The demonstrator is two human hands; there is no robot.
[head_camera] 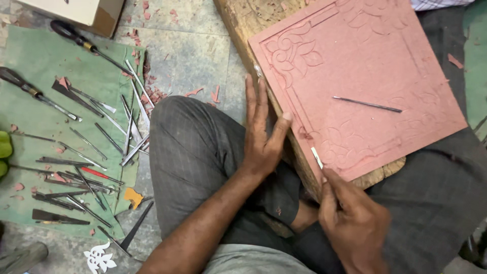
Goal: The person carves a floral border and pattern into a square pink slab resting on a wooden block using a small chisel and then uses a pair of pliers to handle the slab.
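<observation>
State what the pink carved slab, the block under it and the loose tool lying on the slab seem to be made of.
Pink slab: matt, soft sheet, perhaps rubber or lino; cut lines are clean, with pink shavings nearby.
Block: wood, rough and unfinished, with a chipped brown edge.
Loose tool: thin grey rod, probably metal, with a dull shine.

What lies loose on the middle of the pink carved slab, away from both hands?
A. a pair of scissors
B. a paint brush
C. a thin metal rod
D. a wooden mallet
C: a thin metal rod lies flat on the pink slab, apart from the left hand at the slab's edge and the right hand, which holds a small blade at the lower border.
</observation>
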